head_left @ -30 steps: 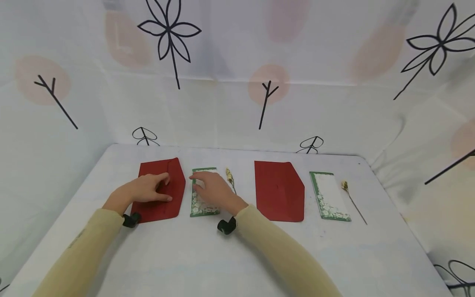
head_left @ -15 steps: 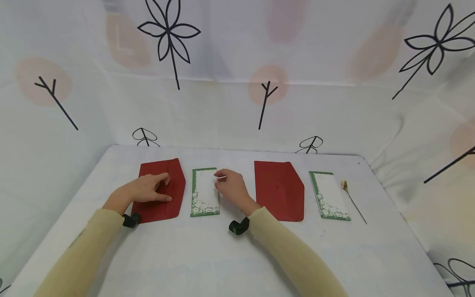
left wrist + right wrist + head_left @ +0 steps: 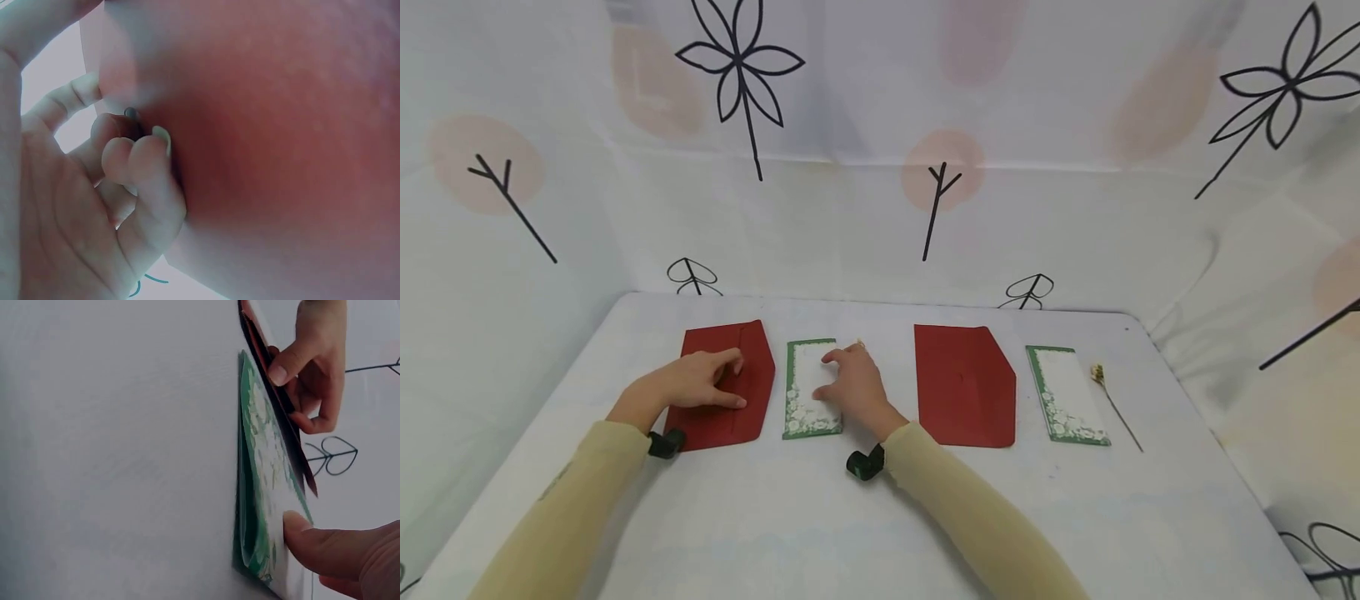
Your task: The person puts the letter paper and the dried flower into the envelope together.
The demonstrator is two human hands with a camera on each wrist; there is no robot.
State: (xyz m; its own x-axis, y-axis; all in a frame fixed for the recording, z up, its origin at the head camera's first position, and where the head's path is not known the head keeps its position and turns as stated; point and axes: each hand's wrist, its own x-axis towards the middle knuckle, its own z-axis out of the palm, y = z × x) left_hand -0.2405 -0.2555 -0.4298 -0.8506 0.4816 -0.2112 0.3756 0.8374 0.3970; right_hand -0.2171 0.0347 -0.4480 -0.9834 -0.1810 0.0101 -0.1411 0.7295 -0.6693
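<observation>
My left hand (image 3: 696,382) rests on the left red envelope (image 3: 700,342), thumb and index finger spread over it. Several of its other fingers bend against the paper in the left wrist view. My right hand (image 3: 853,385) is over the right edge of a folded white card (image 3: 808,408) with a green floral border. In the right wrist view the right thumb (image 3: 299,524) touches the card's face, or nearly so, and the card's folded layers (image 3: 247,531) show. Just behind the right hand the pale tip of a dried flower (image 3: 860,343) peeks out; its stem is hidden.
Right of centre lies a second red envelope (image 3: 964,387). Beyond it are another green-bordered card (image 3: 1067,396) and a dried flower (image 3: 1098,375) with a thin stem. All lie flat on the white table (image 3: 737,517), backed by a patterned cloth (image 3: 850,225).
My right hand moved from over the middle card rightward to its right edge, by the dried flower, then slightly back left with finger and thumb spreading. The left hand has stayed still.
</observation>
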